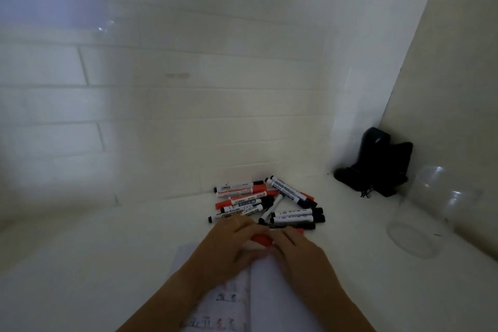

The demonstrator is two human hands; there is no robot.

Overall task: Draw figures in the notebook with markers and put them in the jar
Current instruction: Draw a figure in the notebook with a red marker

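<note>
- White brick wall [188, 105] and a white table [80, 250] surround me, and the light is dim.
- My left hand [229, 245] and right hand [296, 253] meet over the top edge of the open notebook [269, 294], both curled around one red marker [262, 240].
- I judge that I am pulling its cap off; which end is the cap stays hidden under my fingers.
- To do it well, I hold the barrel firm in one hand and pull straight along its length, not at an angle, so the tip doesn't smear the blank right page.
- Left page already carries small figures.
- Remaining markers [266, 205] lie in a heap just beyond my hands, touching one another.
- Clear jar [428, 213] stands well off to my right, near a black object [377, 167] in the corner.
</note>
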